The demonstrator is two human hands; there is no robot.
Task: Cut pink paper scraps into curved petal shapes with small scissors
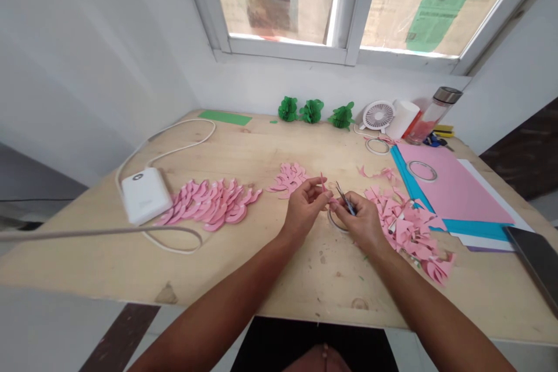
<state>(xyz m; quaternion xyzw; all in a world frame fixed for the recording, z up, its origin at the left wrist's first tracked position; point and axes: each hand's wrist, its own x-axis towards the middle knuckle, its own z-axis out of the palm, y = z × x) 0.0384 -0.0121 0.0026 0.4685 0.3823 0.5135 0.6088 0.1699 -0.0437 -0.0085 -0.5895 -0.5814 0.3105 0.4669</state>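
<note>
My left hand (pixel 304 204) pinches a small piece of pink paper (pixel 323 181) above the middle of the table. Close beside it, my right hand (pixel 362 222) is closed around a pair of scissors (pixel 346 199), blades pointing up and away. The fingertips of both hands nearly meet at the pink piece; whether the right fingers also touch it I cannot tell. Behind my left hand lies a small pile of curved pink cut-outs (pixel 288 178). To the right of my right hand spreads a heap of pink paper scraps (pixel 412 229). A ring of tape (pixel 335 224) lies partly hidden under the hands.
Larger pink cut-outs (pixel 213 202) lie left, by a white power bank (pixel 146 196) with a looping cable. Green paper flowers (pixel 311 111), a small fan (pixel 378 115) and a glass bottle (pixel 431 118) stand along the back. Coloured sheets (pixel 457 192) and a dark phone (pixel 532 260) are right.
</note>
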